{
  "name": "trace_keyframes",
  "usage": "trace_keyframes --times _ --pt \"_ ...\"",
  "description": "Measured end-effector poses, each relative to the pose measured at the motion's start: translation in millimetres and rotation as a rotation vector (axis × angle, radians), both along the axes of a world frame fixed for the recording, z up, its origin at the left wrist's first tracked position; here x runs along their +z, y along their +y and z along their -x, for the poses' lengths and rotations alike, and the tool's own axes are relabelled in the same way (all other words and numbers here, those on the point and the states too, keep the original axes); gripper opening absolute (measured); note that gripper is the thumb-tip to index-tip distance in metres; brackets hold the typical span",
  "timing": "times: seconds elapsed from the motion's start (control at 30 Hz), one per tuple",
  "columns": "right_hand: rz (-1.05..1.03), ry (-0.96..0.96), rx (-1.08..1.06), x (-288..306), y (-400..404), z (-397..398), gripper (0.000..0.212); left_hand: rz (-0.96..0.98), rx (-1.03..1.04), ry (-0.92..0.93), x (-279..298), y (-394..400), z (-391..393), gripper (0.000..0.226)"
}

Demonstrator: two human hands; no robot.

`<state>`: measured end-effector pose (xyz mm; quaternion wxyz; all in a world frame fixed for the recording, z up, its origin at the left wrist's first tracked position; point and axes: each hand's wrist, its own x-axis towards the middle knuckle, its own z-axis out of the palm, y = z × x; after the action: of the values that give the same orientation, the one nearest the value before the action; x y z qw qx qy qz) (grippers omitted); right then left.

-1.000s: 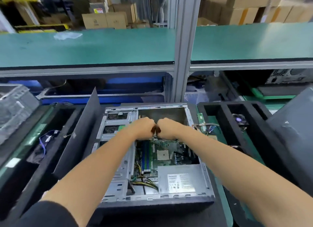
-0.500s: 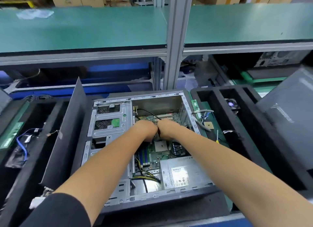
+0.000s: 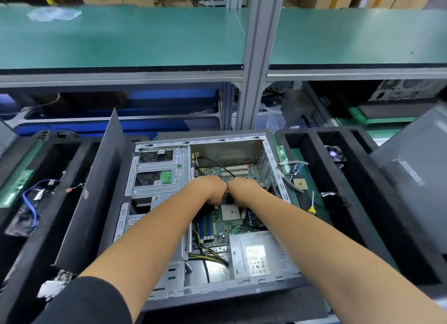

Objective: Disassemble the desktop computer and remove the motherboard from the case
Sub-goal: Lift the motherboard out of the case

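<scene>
- Boxy metal case (image 3: 273, 154) lies open; flat green motherboard (image 3: 225, 223) sits inside it
- Left hand (image 3: 209, 190) and right hand (image 3: 244, 189), curled knuckle to knuckle over the motherboard; what each grip holds is hidden
- Grey power supply (image 3: 261, 256) at the case's near end

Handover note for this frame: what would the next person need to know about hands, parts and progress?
Left hand and right hand: side by side, low in the open case, over the motherboard; fingers hidden, so grip unclear.
Motherboard: in the case, with the power supply at the near end.
Done: side cover off.
Left: free the board and lift it out.
</scene>
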<state>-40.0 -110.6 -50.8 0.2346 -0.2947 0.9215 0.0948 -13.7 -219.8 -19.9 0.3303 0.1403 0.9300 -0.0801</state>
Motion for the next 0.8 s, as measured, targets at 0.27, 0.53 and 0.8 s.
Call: trace_keyframes --times 0.27,0.53,0.8 --pt "0.080 -0.062 -0.001 5 1 -1 0.019 0.009 0.039 -0.037 2 2 2 0.026" --pt "0.022 -0.100 0.003 13 2 -11 0.027 0.010 0.034 -0.064 9 5 1 0.025" --pt "0.036 -0.363 0.130 33 -11 -39 0.082 0.111 -0.071 0.116 34 2 0 0.022"
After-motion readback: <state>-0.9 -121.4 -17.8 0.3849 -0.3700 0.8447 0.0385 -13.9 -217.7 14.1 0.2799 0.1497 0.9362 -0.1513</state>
